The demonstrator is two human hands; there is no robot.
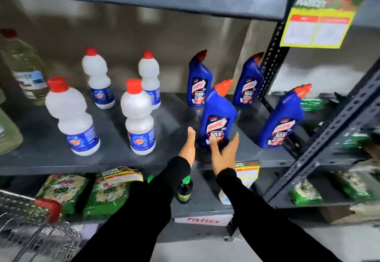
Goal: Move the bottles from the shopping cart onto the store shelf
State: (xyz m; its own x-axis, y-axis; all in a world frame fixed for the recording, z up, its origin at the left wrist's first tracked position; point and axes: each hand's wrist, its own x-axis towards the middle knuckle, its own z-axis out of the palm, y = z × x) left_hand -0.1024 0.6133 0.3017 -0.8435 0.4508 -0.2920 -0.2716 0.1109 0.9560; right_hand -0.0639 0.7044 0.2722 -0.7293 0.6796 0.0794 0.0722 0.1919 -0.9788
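Placing step: the blue plastic toilet-cleaner bottle with the angled red cap (218,117) stands on the grey metal shelf (168,117) — right hand (223,154) open, seemingly touching its base (blurred); left hand (188,148) open beside. Next, the wire shopping cart (30,220) — near left.

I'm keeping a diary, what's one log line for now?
stage: shelving | left hand: open, beside blue bottle | right hand: open at its base | bottle: upright on shelf

blue red-capped bottle (218,117) upright on grey shelf (168,117), near front edge
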